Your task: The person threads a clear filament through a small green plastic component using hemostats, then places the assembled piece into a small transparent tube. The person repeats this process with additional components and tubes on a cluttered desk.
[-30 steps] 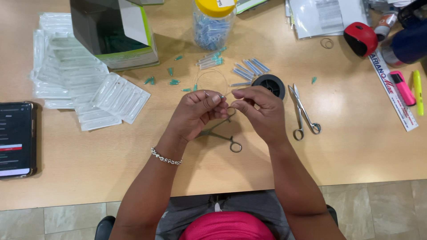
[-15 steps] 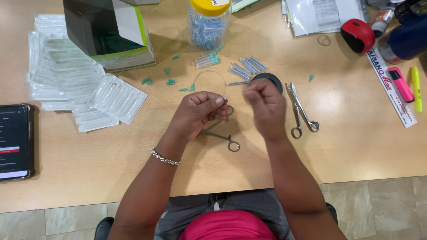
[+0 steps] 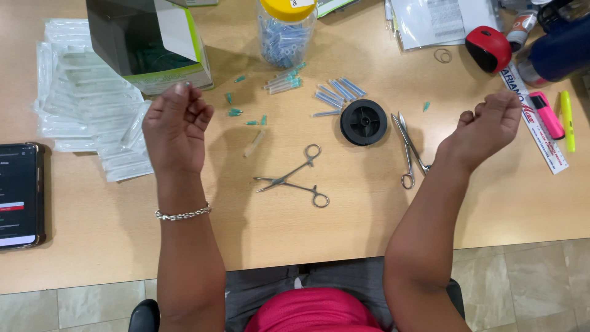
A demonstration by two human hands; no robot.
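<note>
The light wooden tabletop carries all items. On its far left stands an open black and green cardboard box, with a spread of clear plastic blister packs beside it and a black smartphone at the near left edge. Far centre holds a clear plastic jar with a yellow lid, filled with blue-capped parts. A dark blue bottle, a red round device and a white printed ruler occupy the far right.

My left hand is raised over the left part of the table, fingers curled into a loose fist, palm toward me. My right hand is raised at the right, fingers likewise curled shut. I cannot tell whether either fist pinches anything; no thread between them is resolvable.

Between the 2 hands, on the table:
- A black round plastic spool, flat on its face, lies far of centre.
- Steel ring-handled forceps lie open in the middle, long axis running from near left to far right, rings toward the right.
- Steel scissors lie right of the spool, long axis running near to far, rings toward me.

The forceps lie to the right of my left hand and nearer me; the scissors lie left of my right hand. The right hand is nearer the scissors, the left nearer the forceps.

Small teal needle caps and blue-tipped tubes are scattered far of the forceps.
</note>
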